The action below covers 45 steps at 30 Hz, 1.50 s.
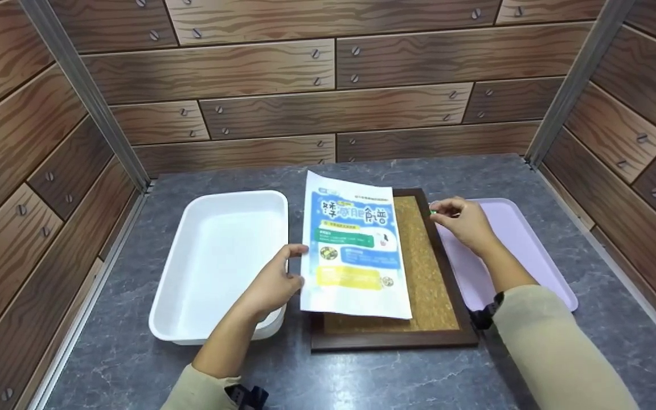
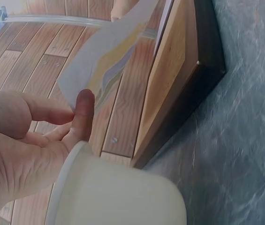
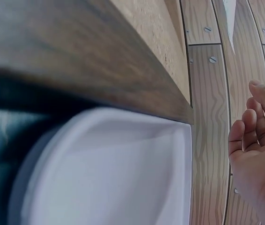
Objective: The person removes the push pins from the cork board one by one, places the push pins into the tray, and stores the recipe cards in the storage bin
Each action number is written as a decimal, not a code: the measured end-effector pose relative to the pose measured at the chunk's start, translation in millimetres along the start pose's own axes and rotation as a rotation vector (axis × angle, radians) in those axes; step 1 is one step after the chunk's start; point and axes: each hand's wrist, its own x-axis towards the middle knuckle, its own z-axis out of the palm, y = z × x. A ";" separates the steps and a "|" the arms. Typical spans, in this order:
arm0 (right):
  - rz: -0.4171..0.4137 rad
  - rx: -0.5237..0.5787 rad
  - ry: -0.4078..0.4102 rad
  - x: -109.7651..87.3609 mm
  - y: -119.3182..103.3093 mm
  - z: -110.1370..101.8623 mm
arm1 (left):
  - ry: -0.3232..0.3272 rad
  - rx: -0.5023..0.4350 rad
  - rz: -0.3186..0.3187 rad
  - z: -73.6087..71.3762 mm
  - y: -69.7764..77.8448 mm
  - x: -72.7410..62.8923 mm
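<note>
My left hand holds a printed paper sheet by its left edge, thumb and fingers at the margin. Coloured blocks and large lettering cover the sheet, which is tilted over a framed cork board. The board's left part is hidden under the paper. In the left wrist view the sheet bends away from the fingers. Above the board's right edge, beside the purple tray, my right hand pinches a small green thing between thumb and fingertips. Its shape is mostly hidden by the fingers.
A deep white tray stands to the left, its right rim under my left forearm. The purple tray lies close against the board's dark frame. Wood-patterned walls enclose the grey marbled table at the back and sides.
</note>
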 end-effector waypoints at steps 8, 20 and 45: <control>0.035 -0.018 0.011 -4.3 1.1 -8.2 | -0.004 -0.008 -0.003 -9.4 -2.9 -1.3; 0.035 -0.031 0.024 -9.1 4.4 -20.5 | 0.039 -0.036 -0.043 -30.4 -5.8 -3.7; 0.057 -0.046 0.031 -16.1 26.4 -40.2 | 0.033 0.045 -0.089 -67.9 -23.2 -14.6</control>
